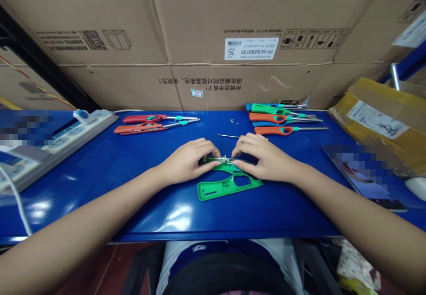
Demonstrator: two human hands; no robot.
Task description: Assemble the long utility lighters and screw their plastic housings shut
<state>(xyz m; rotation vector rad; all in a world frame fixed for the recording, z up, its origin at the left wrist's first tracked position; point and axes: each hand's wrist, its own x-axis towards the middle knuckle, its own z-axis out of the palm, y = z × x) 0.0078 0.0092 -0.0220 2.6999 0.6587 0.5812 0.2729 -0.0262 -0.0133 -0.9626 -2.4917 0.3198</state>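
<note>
Blue and white cloth covered the person's lap, just below the edge of a glossy blue tabletop. Nearest on that surface lay a loose green casing half, its hollow inner side facing up and its trigger loop towards the right. Just beyond it, at the middle of the table, sat the opened green utility lighter, with a clear fuel tank showing inside. The left hand was pinched on its tank end, thumb and fingers to either side. The right hand was clamped on the other part, thumb and forefinger close in at the small metal fittings; a narrow gap parted the two hands.

Past the right fingers stuck out a thin metal shaft, and beyond that lay a few tiny pale bits. Two red-orange lighters rested to the left, near a white power strip. Orange, green and blue lighters lay grouped on the right, well apart from a tape-wrapped parcel. Behind everything stood a cardboard carton, its lettering upside down.
</note>
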